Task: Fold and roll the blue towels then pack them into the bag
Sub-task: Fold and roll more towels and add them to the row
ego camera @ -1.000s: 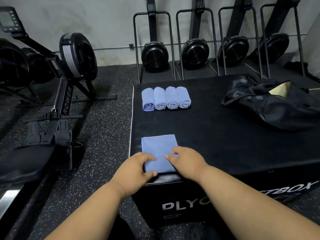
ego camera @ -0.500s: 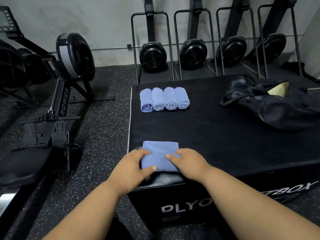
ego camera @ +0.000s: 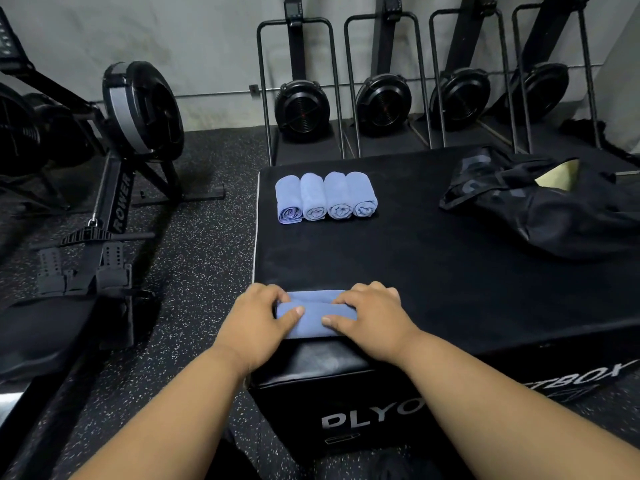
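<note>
Now the fifth towel (ego camera: pixel 317 315), flat a second ago, is mostly rolled at lower centre of the frame, near the plyo box's (ego camera: pixel 450 289) front edge. My left hand (ego camera: pixel 258 322) and right hand (ego camera: pixel 372 318) curl around its ends. Four rolled towels (ego camera: pixel 325 197) wait upper centre; the bag (ego camera: pixel 554 209) lies upper right.

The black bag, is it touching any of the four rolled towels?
Apart. The head view shows bare plyo box top between the black bag and the rolled towels.
</note>
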The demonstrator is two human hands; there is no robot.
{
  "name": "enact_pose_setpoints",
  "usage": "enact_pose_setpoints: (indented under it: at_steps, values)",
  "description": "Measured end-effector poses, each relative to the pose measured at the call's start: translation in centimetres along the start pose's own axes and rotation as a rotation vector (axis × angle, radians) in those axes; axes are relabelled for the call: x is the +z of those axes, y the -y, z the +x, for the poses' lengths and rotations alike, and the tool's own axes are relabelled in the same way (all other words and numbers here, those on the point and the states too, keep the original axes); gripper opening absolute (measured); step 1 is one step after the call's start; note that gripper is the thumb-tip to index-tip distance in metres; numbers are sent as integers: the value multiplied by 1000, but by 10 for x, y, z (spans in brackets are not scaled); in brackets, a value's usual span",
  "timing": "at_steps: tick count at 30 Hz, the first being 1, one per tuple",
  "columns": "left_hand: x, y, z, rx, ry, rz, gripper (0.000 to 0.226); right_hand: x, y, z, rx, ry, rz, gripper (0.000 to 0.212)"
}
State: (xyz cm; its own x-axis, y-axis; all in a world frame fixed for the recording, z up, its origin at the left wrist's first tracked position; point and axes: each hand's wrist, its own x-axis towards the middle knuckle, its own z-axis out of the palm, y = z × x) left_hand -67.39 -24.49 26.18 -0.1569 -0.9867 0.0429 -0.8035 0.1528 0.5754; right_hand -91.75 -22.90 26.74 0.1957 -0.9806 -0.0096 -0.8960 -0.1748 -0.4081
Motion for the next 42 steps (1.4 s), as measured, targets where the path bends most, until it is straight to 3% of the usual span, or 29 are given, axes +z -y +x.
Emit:
enact_pose_setpoints:
  at_steps: [2, 6, 8, 13, 17, 23, 31, 35, 38, 42]
  values:
    - [1, 2, -1, 58, -87, -42, 16, -6, 4, 11, 29, 42, 25, 42]
    - [1, 8, -2, 13, 12, -82, 26, -12, 9, 34, 111, 114, 66, 44]
    - [3, 8, 2, -27, 35, -112, 17, -11, 11, 39, 130, 72, 46, 45]
    - [3, 1, 21, -102, 82, -55, 24, -8, 6, 35, 41, -67, 98, 42]
    - [6, -1, 34, -192, 55, -142, 30, -6, -4, 25, 50, 28, 102, 53]
    - [11, 0, 27, -284, -67, -313, 25, -17, 0, 34, 103, 97, 158, 37]
    - [27, -7, 33, -274, -96, -595, 13, -29, 3, 39, 180, 371, 314, 41]
    - [31, -21, 49, -233, -148, -700, 14, -28, -12, 34, 188, 234, 432, 41]
    - [29, -36, 65, -198, -228, -759, 19, -30, -28, 38, 239, 2, 570, 42]
    - [38, -36, 92, -191, -201, -499, 19, -45, -56, 60, 402, -387, 691, 44]
